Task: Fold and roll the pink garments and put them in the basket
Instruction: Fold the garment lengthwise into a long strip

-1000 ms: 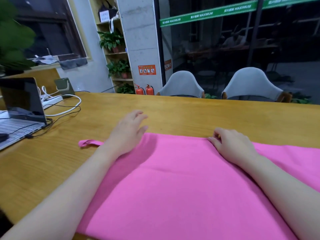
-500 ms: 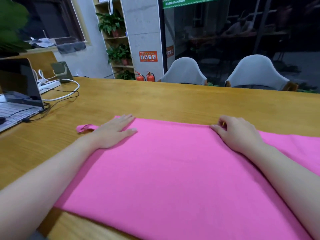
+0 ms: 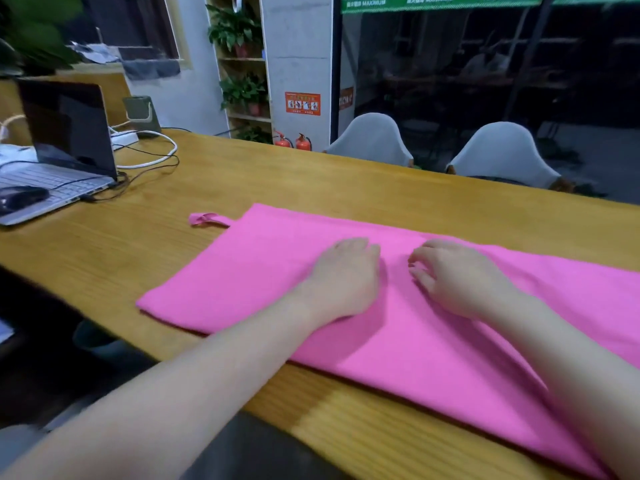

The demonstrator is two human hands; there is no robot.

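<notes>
resting on flat, smooth pink garment (image 3: 433,341): left hand (image 3: 346,275), right hand (image 3: 457,275).

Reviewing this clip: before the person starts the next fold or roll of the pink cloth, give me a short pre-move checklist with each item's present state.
1. Pink garment lies flat on the wooden table: ok, no big wrinkles visible.
2. Both hands on the cloth: ok. Left hand and right hand rest side by side near its far edge.
3. A firm grip on the edge: not ok; neither hand plainly pinches fabric.
4. Small pink loop at the far left corner tucked in: not ok, it sticks out onto the table.
5. Laptop and cables apart from the cloth: ok.
6. Basket within reach: cannot tell, none in view.
</notes>
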